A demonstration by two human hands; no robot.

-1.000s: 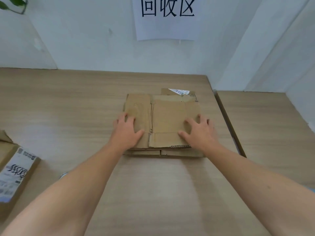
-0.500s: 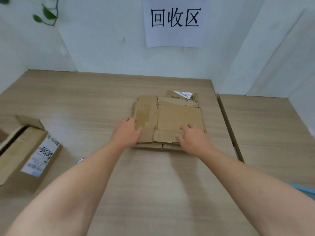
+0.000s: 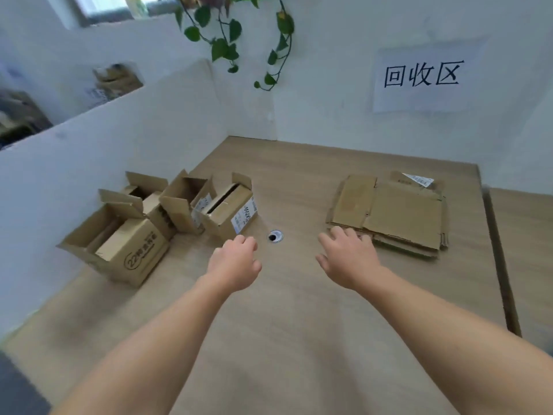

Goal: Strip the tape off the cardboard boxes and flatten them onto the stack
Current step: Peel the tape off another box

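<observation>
1. Back left of table (image 3: 299, 324), against white partition (image 3: 119, 139): 4 open boxes (image 3: 182, 202) clustered, flaps up. Nearest one printed "22". Rightmost = labelled box (image 3: 230, 215), white shipping label on its side.
2. Right side of table: stack (image 3: 398, 217) of flattened cardboard lying flat, white label (image 3: 419, 178) at far edge.
3. Between labelled box and stack: round cable hole (image 3: 275, 236) in table top, just ahead of both hands.
4. Left hand (image 3: 235, 263): just beside near corner of labelled box, fingers loosely curled, grasping nothing. Cannot tell whether touching box.
5. Right hand (image 3: 348, 257): fingers spread, relaxed, empty. Fingertips at near-left corner of stack, contact unclear.
6. Other 3 boxes crowded behind and left of labelled box, touching or nearly so.
7. On wall above stack: paper sign (image 3: 422, 77) with 3 printed characters. Trailing plant (image 3: 236, 34) hanging over corner.
8. Second table top (image 3: 526, 235) at far right, narrow gap between.
9. Hard to make out: box interiors shadowed, rear boxes partly hidden by front ones, tape too small to tell, clutter beyond partition blurred, forearms cut off at bottom edge.
</observation>
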